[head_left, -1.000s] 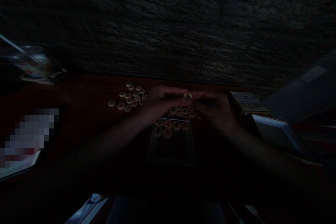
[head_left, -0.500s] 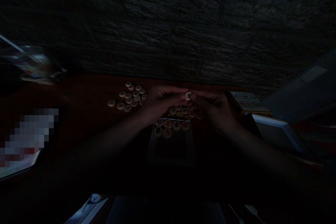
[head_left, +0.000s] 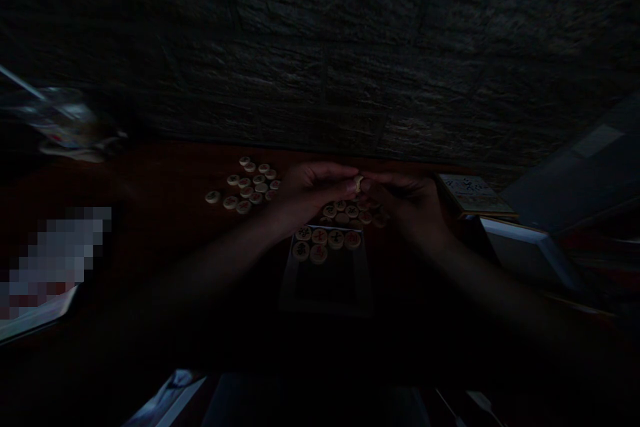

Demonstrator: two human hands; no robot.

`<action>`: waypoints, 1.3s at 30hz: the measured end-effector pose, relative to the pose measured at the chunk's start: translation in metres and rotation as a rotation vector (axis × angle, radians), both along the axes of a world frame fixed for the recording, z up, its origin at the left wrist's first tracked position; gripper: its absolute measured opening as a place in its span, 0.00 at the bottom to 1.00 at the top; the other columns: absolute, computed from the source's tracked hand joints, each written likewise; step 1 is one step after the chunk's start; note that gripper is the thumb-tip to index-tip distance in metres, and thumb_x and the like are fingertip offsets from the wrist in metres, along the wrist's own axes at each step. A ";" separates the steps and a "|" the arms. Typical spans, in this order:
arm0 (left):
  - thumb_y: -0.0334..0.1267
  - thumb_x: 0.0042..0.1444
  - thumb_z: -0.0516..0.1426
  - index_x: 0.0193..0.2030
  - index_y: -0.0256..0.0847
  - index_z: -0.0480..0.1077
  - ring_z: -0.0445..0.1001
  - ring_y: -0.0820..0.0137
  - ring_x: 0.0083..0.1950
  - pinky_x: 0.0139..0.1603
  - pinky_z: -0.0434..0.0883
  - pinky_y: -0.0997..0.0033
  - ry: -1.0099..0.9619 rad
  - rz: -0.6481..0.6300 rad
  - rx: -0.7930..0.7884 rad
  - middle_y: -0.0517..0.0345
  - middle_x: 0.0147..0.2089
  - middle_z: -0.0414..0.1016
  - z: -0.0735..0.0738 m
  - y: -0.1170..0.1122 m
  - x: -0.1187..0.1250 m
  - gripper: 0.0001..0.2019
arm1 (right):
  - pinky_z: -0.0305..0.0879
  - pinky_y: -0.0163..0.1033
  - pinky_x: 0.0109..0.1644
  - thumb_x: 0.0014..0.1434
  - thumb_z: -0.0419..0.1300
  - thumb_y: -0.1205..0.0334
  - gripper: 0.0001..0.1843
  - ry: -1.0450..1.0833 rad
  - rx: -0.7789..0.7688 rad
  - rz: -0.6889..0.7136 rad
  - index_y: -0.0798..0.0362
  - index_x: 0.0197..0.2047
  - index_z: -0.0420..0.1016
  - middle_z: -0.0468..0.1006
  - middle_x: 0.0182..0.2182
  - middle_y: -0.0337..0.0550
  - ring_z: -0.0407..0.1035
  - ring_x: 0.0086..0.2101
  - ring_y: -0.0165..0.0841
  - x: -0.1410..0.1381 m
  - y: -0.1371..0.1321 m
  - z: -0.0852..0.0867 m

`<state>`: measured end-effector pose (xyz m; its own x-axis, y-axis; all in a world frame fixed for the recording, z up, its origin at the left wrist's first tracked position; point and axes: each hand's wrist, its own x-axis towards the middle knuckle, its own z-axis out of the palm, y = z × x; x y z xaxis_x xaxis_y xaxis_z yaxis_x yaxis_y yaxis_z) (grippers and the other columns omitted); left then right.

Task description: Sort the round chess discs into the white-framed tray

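Observation:
Between the fingertips of my left hand [head_left: 313, 190] and my right hand [head_left: 407, 203] is a round xiangqi piece [head_left: 359, 183], pinched from both sides above the table. Most of its face is covered by my fingers. Just below my hands lies a loose group of xiangqi pieces [head_left: 351, 211], partly hidden by my right fingers. Nearer to me, a shallow box [head_left: 365, 280] holds several pieces with black or red characters, a full row at its far end and two below. Left of my left hand, more pieces [head_left: 245, 191] are scattered, some behind the wrist.
A patterned box lid or booklet [head_left: 473, 193] lies at the right, with an open box [head_left: 520, 247] in front of it. At the far left stands a clear plastic cup [head_left: 67, 120] with a straw. A stone wall [head_left: 320, 67] rises behind the dark wooden table [head_left: 165, 173].
The piece between my fingertips has turned, so its black character no longer shows clearly. My hands have barely shifted, and the pieces on the table and in the box lie as before.

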<state>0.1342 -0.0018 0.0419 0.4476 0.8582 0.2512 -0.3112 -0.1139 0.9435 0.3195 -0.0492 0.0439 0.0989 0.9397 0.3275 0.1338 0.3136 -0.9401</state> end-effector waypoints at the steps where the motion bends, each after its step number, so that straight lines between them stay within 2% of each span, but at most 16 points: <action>1: 0.42 0.49 0.74 0.46 0.41 0.84 0.85 0.63 0.45 0.55 0.79 0.58 0.003 0.005 0.007 0.50 0.45 0.87 -0.001 0.001 0.000 0.17 | 0.74 0.39 0.29 0.55 0.74 0.51 0.12 -0.013 0.004 0.011 0.45 0.41 0.88 0.87 0.32 0.41 0.78 0.27 0.34 0.000 -0.001 0.001; 6: 0.41 0.49 0.74 0.45 0.42 0.84 0.85 0.63 0.47 0.55 0.78 0.61 0.007 0.035 0.051 0.51 0.46 0.87 -0.001 0.003 -0.001 0.16 | 0.75 0.38 0.31 0.49 0.78 0.57 0.18 -0.043 0.061 0.086 0.44 0.45 0.87 0.87 0.33 0.39 0.79 0.29 0.34 -0.002 -0.003 0.001; 9: 0.40 0.48 0.74 0.45 0.43 0.84 0.85 0.64 0.47 0.54 0.78 0.63 0.050 0.066 0.093 0.52 0.46 0.87 0.000 0.002 -0.002 0.16 | 0.77 0.40 0.33 0.50 0.77 0.57 0.19 -0.032 0.069 0.103 0.46 0.47 0.86 0.87 0.34 0.40 0.80 0.30 0.34 -0.002 -0.004 -0.001; 15: 0.42 0.46 0.75 0.42 0.41 0.84 0.85 0.61 0.45 0.54 0.79 0.59 0.067 0.073 0.089 0.51 0.43 0.87 0.001 0.001 -0.003 0.16 | 0.79 0.41 0.38 0.53 0.76 0.58 0.15 -0.078 0.115 0.086 0.45 0.46 0.87 0.88 0.35 0.40 0.81 0.32 0.35 -0.003 -0.005 -0.002; 20: 0.42 0.47 0.74 0.40 0.41 0.84 0.85 0.65 0.42 0.48 0.81 0.64 0.036 0.067 0.070 0.53 0.42 0.87 0.001 0.002 -0.003 0.14 | 0.80 0.43 0.40 0.57 0.73 0.57 0.11 -0.127 0.117 0.097 0.46 0.44 0.87 0.87 0.34 0.41 0.82 0.33 0.37 -0.005 -0.007 0.003; 27: 0.40 0.47 0.74 0.41 0.39 0.83 0.84 0.67 0.39 0.44 0.80 0.67 0.056 0.062 0.085 0.53 0.41 0.87 0.001 0.002 -0.003 0.15 | 0.76 0.35 0.28 0.56 0.73 0.59 0.17 -0.012 0.022 0.113 0.53 0.48 0.84 0.87 0.31 0.44 0.81 0.27 0.34 -0.004 -0.006 0.003; 30: 0.39 0.47 0.74 0.41 0.39 0.83 0.84 0.66 0.40 0.45 0.80 0.67 0.092 0.076 0.120 0.53 0.41 0.87 -0.001 0.003 -0.002 0.15 | 0.75 0.34 0.27 0.54 0.74 0.54 0.17 0.028 -0.002 0.112 0.53 0.45 0.84 0.87 0.30 0.44 0.81 0.27 0.34 -0.004 -0.006 0.003; 34: 0.37 0.48 0.73 0.42 0.39 0.83 0.85 0.66 0.40 0.45 0.79 0.66 0.100 0.031 0.183 0.52 0.41 0.87 -0.003 0.003 -0.002 0.14 | 0.75 0.35 0.26 0.53 0.75 0.48 0.20 0.040 -0.027 0.107 0.54 0.41 0.84 0.86 0.30 0.45 0.80 0.26 0.34 -0.005 -0.006 0.005; 39: 0.35 0.49 0.72 0.43 0.38 0.82 0.85 0.65 0.42 0.46 0.80 0.66 0.103 -0.006 0.212 0.52 0.41 0.87 -0.001 0.000 -0.002 0.14 | 0.73 0.34 0.25 0.52 0.75 0.45 0.20 0.008 -0.019 0.080 0.54 0.35 0.83 0.85 0.28 0.46 0.78 0.25 0.32 -0.005 -0.005 0.006</action>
